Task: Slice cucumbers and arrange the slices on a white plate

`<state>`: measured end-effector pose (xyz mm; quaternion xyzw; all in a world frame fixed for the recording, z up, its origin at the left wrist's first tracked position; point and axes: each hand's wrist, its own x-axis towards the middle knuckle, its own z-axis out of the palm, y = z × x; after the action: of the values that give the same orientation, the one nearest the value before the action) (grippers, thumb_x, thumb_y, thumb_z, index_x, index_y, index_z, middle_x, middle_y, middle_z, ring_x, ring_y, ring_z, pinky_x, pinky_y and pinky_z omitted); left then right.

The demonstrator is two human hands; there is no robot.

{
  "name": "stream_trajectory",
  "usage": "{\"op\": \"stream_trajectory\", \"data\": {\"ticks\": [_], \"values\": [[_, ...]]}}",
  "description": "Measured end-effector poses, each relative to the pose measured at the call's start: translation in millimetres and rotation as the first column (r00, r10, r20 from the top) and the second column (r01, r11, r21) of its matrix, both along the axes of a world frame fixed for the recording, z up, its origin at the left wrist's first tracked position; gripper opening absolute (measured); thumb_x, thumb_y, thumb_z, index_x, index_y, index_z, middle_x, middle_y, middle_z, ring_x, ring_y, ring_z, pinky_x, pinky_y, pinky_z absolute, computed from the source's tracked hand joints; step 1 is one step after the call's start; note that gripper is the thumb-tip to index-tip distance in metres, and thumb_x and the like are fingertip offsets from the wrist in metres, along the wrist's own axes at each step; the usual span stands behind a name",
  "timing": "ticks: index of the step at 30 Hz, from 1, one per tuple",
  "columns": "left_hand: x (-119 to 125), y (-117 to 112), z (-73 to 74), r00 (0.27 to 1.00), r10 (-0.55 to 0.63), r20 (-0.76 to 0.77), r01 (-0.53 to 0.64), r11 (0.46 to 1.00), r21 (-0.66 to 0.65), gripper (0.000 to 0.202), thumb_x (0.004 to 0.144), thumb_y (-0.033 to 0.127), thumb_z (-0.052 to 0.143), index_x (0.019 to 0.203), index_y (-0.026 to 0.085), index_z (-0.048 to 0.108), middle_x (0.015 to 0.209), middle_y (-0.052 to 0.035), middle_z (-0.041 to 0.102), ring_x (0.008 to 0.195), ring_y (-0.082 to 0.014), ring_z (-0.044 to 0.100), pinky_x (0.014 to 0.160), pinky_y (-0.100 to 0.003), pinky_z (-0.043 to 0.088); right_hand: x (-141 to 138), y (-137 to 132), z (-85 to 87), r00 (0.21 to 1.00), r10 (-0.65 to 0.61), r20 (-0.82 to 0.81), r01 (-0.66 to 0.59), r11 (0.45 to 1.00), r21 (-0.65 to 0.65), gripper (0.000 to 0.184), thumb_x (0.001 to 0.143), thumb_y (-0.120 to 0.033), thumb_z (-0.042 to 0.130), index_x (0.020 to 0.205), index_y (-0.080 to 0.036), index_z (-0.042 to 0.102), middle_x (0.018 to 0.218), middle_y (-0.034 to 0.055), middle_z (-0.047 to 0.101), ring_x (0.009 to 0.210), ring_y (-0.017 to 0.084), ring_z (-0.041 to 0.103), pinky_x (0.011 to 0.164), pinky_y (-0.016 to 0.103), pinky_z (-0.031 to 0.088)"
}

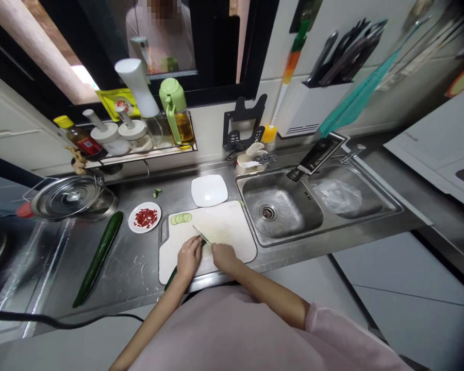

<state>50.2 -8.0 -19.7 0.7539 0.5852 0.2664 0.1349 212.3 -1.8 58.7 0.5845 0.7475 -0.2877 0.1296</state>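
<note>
On the white cutting board (224,221) my left hand (189,256) is closed over a cucumber (171,278), whose dark green end shows below the hand at the board's near edge. My right hand (225,257) grips a knife (202,234) by the handle. The blade points up and left, lying at the cucumber's cut end close to my left fingertips. Most of that cucumber is hidden under the left hand. A short row of overlapping cucumber slices (181,218) lies at the board's far left corner.
A whole cucumber (98,260) and a plate of chopped red pieces (145,217) are to the left. Behind the board stands a square white plate (209,190); the sink (282,206) is right. A lidded pot (75,198) and a condiment rack (139,154) line the back left.
</note>
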Motion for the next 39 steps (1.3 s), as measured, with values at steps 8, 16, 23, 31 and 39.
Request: {"op": "stream_trajectory", "data": {"ticks": [8, 16, 23, 31, 39], "values": [[0.3, -0.4, 1.4, 1.0, -0.002, -0.011, 0.001, 1.0, -0.003, 0.026, 0.092, 0.023, 0.046, 0.107, 0.022, 0.067, 0.111, -0.0066, 0.068, 0.098, -0.0188, 0.063, 0.088, -0.033, 0.052, 1.0, 0.0, -7.5, 0.999, -0.043, -0.01, 0.043, 0.999, 0.012, 0.029, 0.086, -0.009, 0.041, 0.108, -0.013, 0.06, 0.101, 0.0154, 0.068, 0.1, 0.023, 0.065, 0.081, 0.032, 0.047], [7.2, -2.6, 12.1, 0.998, 0.053, -0.043, -0.054, 0.998, -0.025, 0.024, 0.092, 0.024, 0.045, 0.103, 0.024, 0.067, 0.105, -0.0047, 0.068, 0.09, -0.0165, 0.064, 0.077, -0.027, 0.05, 12.4, 3.0, -6.6, 0.999, -0.033, 0.007, 0.033, 0.998, 0.045, 0.03, 0.088, -0.015, 0.038, 0.109, -0.015, 0.06, 0.102, 0.0129, 0.069, 0.098, 0.022, 0.065, 0.078, 0.031, 0.048], [15.7, -6.1, 22.6, 0.987, 0.157, -0.021, -0.158, 0.984, -0.081, 0.023, 0.091, 0.022, 0.045, 0.105, 0.025, 0.064, 0.103, -0.0034, 0.069, 0.091, -0.0161, 0.064, 0.076, -0.026, 0.048, 27.2, 8.2, 0.8, 0.995, -0.073, 0.068, 0.063, 0.989, 0.131, 0.033, 0.09, -0.018, 0.035, 0.112, -0.017, 0.059, 0.1, 0.0122, 0.07, 0.096, 0.023, 0.066, 0.076, 0.03, 0.046], [15.3, -11.9, 21.2, 0.977, 0.214, -0.016, -0.215, 0.974, -0.068, 0.027, 0.092, 0.026, 0.045, 0.112, 0.026, 0.062, 0.114, -0.0033, 0.067, 0.105, -0.0201, 0.06, 0.107, -0.045, 0.032, 38.9, 20.3, 14.5, 0.975, -0.132, 0.181, 0.096, 0.976, 0.194, 0.038, 0.093, -0.016, 0.032, 0.124, -0.022, 0.053, 0.101, 0.0123, 0.069, 0.095, 0.021, 0.065, 0.075, 0.029, 0.042], [3.5, -3.0, 45.9, 0.88, 0.377, 0.288, -0.39, 0.921, -0.012, 0.029, 0.093, 0.031, 0.041, 0.109, 0.02, 0.062, 0.104, -0.0073, 0.067, 0.102, -0.0207, 0.059, 0.093, -0.037, 0.045, 42.6, 28.9, 32.2, 0.968, -0.159, 0.194, 0.061, 0.899, 0.433, 0.045, 0.087, -0.027, 0.052, 0.131, -0.019, 0.05, 0.107, 0.0117, 0.065, 0.101, 0.022, 0.058, 0.084, 0.031, 0.035]]}}
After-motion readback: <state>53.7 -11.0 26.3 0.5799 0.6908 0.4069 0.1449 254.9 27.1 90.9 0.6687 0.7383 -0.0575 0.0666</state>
